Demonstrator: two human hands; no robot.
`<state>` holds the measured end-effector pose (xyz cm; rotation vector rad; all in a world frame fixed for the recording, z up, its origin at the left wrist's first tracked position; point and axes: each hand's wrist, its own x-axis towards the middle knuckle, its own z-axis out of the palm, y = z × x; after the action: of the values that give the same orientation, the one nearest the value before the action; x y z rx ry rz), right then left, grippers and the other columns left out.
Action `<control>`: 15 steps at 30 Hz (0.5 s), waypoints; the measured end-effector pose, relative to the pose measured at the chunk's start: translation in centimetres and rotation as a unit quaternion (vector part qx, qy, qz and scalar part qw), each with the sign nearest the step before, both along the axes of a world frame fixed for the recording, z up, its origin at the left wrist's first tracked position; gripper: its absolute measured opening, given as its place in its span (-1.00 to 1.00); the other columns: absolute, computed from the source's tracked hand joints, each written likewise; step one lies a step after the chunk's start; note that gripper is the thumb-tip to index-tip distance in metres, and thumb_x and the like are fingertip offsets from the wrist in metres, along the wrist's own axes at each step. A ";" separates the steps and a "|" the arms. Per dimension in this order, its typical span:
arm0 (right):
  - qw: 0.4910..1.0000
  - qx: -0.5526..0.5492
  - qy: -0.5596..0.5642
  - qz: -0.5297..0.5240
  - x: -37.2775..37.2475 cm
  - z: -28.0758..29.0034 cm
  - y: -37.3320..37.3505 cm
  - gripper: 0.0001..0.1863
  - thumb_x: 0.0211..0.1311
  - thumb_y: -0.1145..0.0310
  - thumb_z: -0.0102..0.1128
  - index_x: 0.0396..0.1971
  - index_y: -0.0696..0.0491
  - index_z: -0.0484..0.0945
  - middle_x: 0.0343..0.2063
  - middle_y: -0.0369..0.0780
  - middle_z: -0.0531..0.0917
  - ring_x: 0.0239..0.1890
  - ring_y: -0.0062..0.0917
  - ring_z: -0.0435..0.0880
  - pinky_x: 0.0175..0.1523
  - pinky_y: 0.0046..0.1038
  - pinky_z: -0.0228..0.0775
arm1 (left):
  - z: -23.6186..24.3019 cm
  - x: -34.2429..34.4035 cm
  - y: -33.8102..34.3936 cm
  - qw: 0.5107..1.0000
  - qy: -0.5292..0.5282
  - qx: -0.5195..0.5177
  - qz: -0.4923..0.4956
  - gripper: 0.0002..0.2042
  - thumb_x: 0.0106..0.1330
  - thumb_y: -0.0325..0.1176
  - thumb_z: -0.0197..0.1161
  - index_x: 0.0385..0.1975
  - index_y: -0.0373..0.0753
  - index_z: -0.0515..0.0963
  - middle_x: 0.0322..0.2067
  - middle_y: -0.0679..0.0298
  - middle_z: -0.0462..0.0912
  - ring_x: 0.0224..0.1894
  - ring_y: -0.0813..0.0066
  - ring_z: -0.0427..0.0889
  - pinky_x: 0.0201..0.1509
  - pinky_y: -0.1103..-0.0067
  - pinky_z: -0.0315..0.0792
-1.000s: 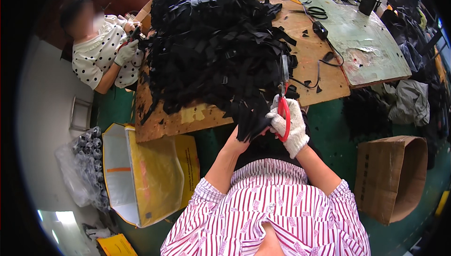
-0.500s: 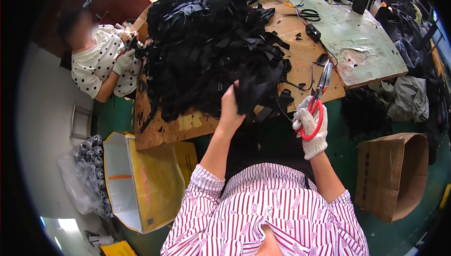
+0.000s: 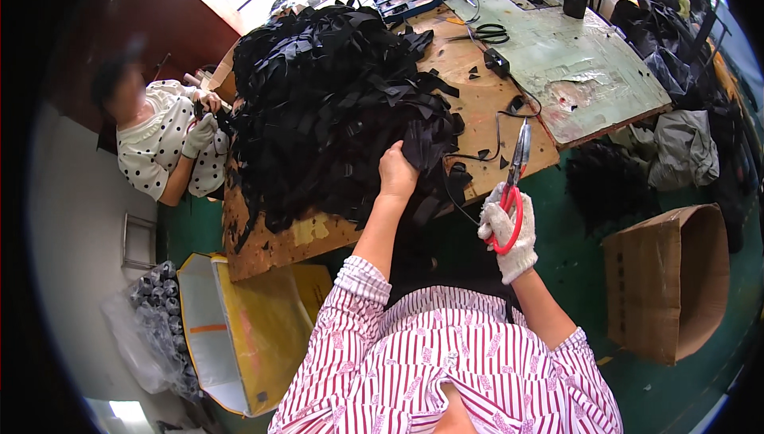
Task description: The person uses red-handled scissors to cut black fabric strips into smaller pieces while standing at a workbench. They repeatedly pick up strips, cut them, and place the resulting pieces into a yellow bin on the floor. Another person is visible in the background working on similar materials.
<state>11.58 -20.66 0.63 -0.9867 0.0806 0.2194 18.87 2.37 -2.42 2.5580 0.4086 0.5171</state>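
Holding flat black strips (image 3: 430, 144) near the frame's centre, the bare left hand (image 3: 398, 171) adjoins a tangled dark heap (image 3: 310, 108); right of centre, the knit-gloved right hand (image 3: 513, 235) clasps shiny, red-handled scissors (image 3: 520, 151).

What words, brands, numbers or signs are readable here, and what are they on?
None that I can read clearly enough to quote.
Striped shirt: small printed patches, too small to read.
Cardboard box: faint marks, too blurred to read.
Red-handled scissors and black strips: no lettering I can make out.
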 end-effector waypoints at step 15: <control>0.999 -0.036 -0.013 0.026 -1.1 -0.4 0.3 -0.79 0.03 0.50 0.13 -0.32 0.09 0.34 -0.61 -0.29 0.45 -0.73 -0.67 0.42 -0.61 -0.65 0.35 | 1.0 -8.0 7.0 0.901 -0.277 -0.334 -0.006 -0.77 0.13 -0.58 0.14 -0.18 -0.31 0.45 -0.22 0.23 0.51 -0.22 0.38 0.56 -0.14 0.53 0.47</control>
<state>10.52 -20.32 0.22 -1.0633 0.0391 0.2523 10.87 9.36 -1.40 1.6624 0.2912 0.8860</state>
